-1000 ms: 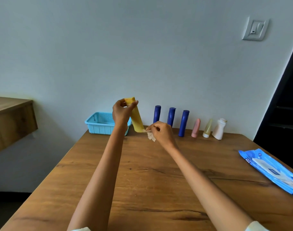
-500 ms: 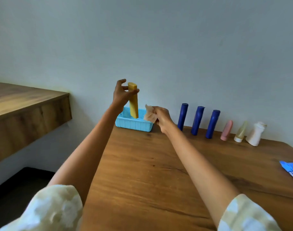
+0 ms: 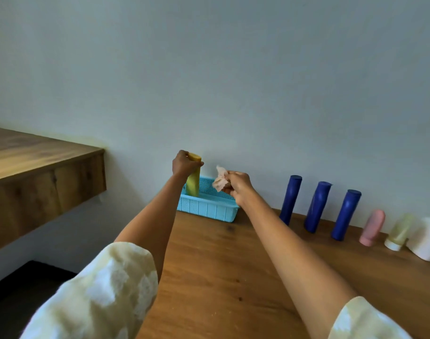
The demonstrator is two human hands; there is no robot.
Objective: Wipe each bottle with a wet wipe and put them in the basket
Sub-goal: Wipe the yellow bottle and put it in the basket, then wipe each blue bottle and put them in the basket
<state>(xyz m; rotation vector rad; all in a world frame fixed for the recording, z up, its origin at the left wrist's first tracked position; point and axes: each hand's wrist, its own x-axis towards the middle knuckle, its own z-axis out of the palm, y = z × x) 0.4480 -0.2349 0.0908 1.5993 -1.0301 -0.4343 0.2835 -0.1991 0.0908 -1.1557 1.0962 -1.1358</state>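
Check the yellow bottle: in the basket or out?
Partly in. The left hand grips the top of the upright yellow bottle, whose lower end sits behind the basket rim; whether it touches the bottom is hidden.

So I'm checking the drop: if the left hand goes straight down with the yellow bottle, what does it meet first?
Probably the blue basket: the yellow bottle, held at its top by the left hand, already dips inside the rim. Whether it touches the floor is hidden.

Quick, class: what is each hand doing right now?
Left hand: grips the yellow bottle by its top.
Right hand: holds the crumpled wet wipe.
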